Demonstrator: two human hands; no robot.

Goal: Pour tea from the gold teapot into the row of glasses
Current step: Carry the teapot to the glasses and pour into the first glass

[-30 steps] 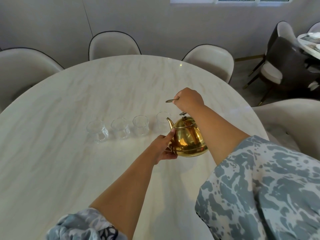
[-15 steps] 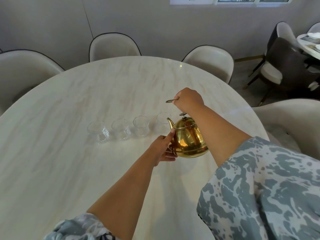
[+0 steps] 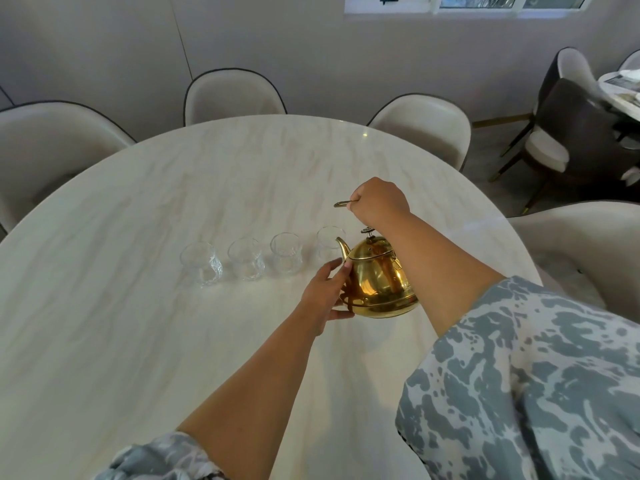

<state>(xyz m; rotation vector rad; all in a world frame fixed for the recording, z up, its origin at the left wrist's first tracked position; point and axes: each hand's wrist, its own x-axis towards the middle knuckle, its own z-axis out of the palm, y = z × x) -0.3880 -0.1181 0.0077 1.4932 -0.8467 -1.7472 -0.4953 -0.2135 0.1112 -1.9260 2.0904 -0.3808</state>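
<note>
Gripping gold teapot [image 3: 377, 282] handle: right hand [image 3: 379, 201]; left hand [image 3: 325, 292] spread against side; four glasses [image 3: 242, 259] empty.

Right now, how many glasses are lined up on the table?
4, in a row left of the teapot: far left, second, third, and one behind the spout. None seems hidden.

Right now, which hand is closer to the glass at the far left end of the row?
The left hand. It rests against the gold teapot's side, on the side facing the row. The right hand grips the handle above the teapot, farther from that leftmost glass.
</note>
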